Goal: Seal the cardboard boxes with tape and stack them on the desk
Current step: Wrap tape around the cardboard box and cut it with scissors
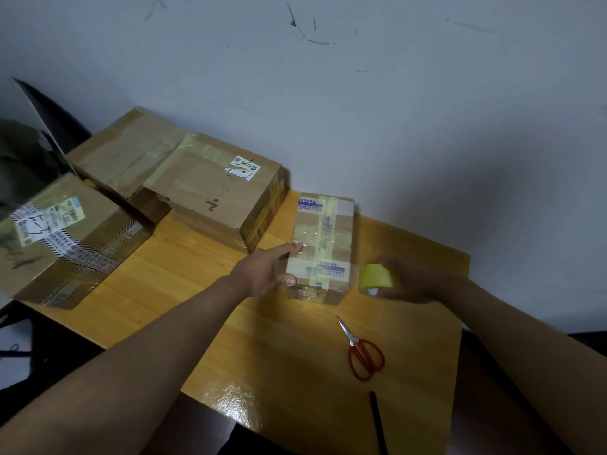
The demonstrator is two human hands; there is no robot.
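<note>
Scuffed grey wall backs your wooden table (pixel 184 270). Your left hand (pixel 262 270) grips the near corner of the small box (pixel 323 244), steadying it mid-table for taping. Your right hand (pixel 417 280) grasps the yellow tape roll (pixel 376 279) just beside the box's right side. Red scissors (pixel 363 351) lie nearby for cutting. Three larger boxes (pixel 210 188) wait at left.

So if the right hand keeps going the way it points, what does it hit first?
Most likely the small taped box: the right hand points left with the tape roll leading, close beside the box's near right side.
</note>
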